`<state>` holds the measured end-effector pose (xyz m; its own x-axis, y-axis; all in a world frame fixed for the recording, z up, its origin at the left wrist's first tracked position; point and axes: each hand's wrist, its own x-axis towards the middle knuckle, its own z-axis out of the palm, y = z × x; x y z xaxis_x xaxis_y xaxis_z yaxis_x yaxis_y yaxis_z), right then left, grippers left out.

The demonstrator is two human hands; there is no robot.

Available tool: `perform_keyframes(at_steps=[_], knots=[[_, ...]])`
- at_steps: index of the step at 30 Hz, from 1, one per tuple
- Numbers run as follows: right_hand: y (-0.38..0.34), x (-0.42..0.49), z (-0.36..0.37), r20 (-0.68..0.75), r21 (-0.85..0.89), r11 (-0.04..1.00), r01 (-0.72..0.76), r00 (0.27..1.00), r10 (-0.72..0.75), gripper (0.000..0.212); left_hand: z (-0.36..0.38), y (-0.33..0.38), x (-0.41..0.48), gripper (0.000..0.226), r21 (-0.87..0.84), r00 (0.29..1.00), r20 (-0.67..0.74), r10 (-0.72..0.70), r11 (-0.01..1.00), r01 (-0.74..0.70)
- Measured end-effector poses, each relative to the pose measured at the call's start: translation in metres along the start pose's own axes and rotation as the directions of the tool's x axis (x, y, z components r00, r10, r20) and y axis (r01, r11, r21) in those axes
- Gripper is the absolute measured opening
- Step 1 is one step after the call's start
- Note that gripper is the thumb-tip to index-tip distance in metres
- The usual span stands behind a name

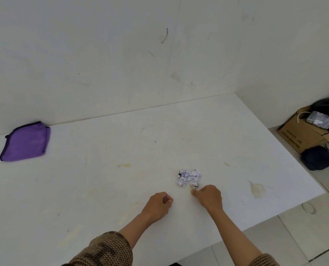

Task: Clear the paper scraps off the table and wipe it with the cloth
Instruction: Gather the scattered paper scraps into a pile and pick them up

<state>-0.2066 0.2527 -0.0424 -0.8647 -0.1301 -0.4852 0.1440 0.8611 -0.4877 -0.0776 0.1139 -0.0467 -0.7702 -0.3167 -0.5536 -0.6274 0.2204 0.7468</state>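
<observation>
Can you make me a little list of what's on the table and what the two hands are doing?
table: white, with yellowish stains
paper scraps: small crumpled pile, just beyond the right hand
cloth: purple, folded, far left by the wall, no hand near it
left hand: curled in a fist, nothing seen in it
right hand: fingertips beside the nearest scrap; touching or not is unclear
floor: cardboard box at the right

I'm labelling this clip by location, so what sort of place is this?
Probably a bare workroom or storage corner: a stained white table pushed against scuffed white walls, and a cardboard box of clutter on the tiled floor beside it.
</observation>
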Motion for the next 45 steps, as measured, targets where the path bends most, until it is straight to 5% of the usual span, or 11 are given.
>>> perform_keyframes(at_steps=[4,7,12,18,25,31,38,45], knots=[[0.004,-0.005,-0.002,-0.059,0.232,0.969,0.084,0.996,-0.072,0.023,0.002,-0.001,0.0,0.012,0.046,1.0,-0.004,0.016,0.999,-0.016],[0.006,-0.008,0.002,-0.044,0.233,0.964,0.128,0.992,-0.121,0.005,0.002,-0.003,0.0,0.011,0.028,1.0,-0.019,0.018,0.999,-0.017],[0.009,-0.02,0.003,-0.079,0.203,0.968,0.144,0.988,-0.13,0.011,-0.008,-0.01,-0.005,0.011,-0.056,0.986,-0.163,0.023,0.998,-0.033],[0.005,-0.032,0.015,-0.123,0.285,0.952,0.108,0.99,-0.076,0.009,-0.04,-0.038,-0.013,0.021,0.061,0.917,-0.373,0.138,0.99,-0.124],[-0.017,-0.048,0.027,-0.245,0.161,0.953,0.255,0.946,-0.212,0.017,-0.062,-0.072,-0.028,0.027,0.165,0.909,-0.365,0.201,0.975,-0.15],[-0.029,-0.062,0.052,-0.154,0.099,0.872,0.479,0.873,-0.462,0.008,-0.059,-0.081,-0.033,0.015,0.279,0.905,-0.32,0.281,0.941,-0.194],[-0.037,-0.076,0.086,0.316,0.015,0.687,0.726,0.649,-0.692,0.039,-0.057,-0.079,-0.031,0.011,0.362,0.88,-0.348,0.322,0.912,-0.191],[-0.035,-0.077,0.093,0.316,-0.087,0.668,0.739,0.656,-0.685,0.04,-0.059,-0.078,-0.029,0.023,0.454,0.881,-0.304,0.363,0.868,-0.201]])
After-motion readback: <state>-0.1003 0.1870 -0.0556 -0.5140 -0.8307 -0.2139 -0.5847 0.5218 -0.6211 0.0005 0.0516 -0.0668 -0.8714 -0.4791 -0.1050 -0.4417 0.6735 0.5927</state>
